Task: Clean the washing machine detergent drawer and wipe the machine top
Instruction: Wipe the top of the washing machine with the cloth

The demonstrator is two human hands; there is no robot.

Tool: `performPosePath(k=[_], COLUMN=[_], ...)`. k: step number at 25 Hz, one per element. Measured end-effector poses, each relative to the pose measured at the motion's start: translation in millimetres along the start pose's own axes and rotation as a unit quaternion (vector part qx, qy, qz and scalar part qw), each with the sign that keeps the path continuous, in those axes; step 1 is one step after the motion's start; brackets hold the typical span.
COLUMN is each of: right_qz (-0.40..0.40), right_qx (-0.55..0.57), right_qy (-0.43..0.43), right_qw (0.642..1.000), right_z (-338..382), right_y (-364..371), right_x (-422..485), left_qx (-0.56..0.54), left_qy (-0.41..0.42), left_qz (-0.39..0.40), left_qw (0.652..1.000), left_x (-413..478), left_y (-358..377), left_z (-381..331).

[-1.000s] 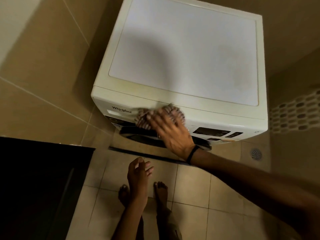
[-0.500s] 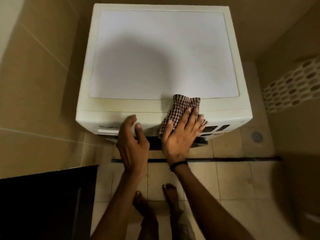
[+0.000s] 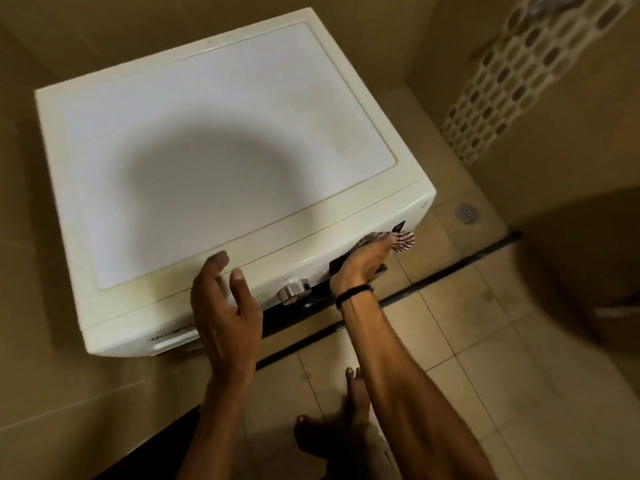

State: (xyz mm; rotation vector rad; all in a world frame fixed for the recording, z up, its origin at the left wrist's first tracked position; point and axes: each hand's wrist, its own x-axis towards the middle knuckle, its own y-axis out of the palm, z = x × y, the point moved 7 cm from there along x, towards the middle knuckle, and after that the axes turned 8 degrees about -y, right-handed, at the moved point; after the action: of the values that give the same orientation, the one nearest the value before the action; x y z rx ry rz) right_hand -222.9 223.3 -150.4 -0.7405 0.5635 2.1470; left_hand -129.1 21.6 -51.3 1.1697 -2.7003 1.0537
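Both your hands are at the front of the white washing machine (image 3: 420,202), which stands in a tiled corner, seen from above. Its detergent drawer (image 3: 166,342) is at the left end of the front panel and sits flush with it, though blur hides the detail there. The machine top (image 3: 207,150) carries nothing but the round shadow of your head, and it has a faint stain near its right edge.

Your right hand (image 3: 363,263) lies flat against the right part of the front panel, fingers stretched out and pressing a checked cloth (image 3: 403,241) onto it. The cloth's end sticks out past your fingertips, just below the dark display (image 3: 399,226). A black wristband (image 3: 353,293) circles that wrist.

Your left hand (image 3: 225,306) is spread and relaxed, holding nothing. Its thumb and fingertips are at the front edge of the top, left of the silver dial (image 3: 292,289), which lies between your two hands. Whether those fingertips touch the machine you cannot tell from this view.

Below the panel the dark door is only partly seen. Your bare feet (image 3: 353,393) stand on the beige tiled floor (image 3: 485,323), near a dark strip (image 3: 450,268) running across it. A round floor drain (image 3: 466,213) sits just right of the machine, and a white perforated panel (image 3: 519,74) shows against the right wall.
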Motion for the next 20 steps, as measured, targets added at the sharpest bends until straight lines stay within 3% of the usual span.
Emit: performPosePath(k=[2,6,11,14,17,18,20], right_qz=[0.036,-0.041,0.004,-0.028,0.021,0.004,-0.021], right_qx=[-0.044,-0.049,-0.149,-0.101,-0.109,-0.11,-0.087], right_qy=[-0.101,-0.117,-0.241,-0.122,-0.154,-0.172,-0.123], right_qw=[0.993,0.991,0.959,0.987,0.982,0.979,0.988], right_z=[3,38,61,50,42,46,41], right_y=[8,3,13,1,4,6,-1], right_x=[0,82,62,92,76,79,100], left_qx=[0.011,0.002,-0.007,-0.012,-0.032,-0.037,-0.03], left_qy=[0.015,0.044,0.061,0.046,0.032,0.034,0.034], left_qz=[-0.003,-0.01,-0.012,-0.01,-0.006,0.0,0.015], left_qw=[1.0,0.999,0.998,0.999,0.999,0.999,0.999], left_x=[-12,-14,-14,-18,-20,-21,-23], left_y=[12,25,41,43,47,53,57], left_z=[-3,-17,-37,-42,-46,-50,-57])
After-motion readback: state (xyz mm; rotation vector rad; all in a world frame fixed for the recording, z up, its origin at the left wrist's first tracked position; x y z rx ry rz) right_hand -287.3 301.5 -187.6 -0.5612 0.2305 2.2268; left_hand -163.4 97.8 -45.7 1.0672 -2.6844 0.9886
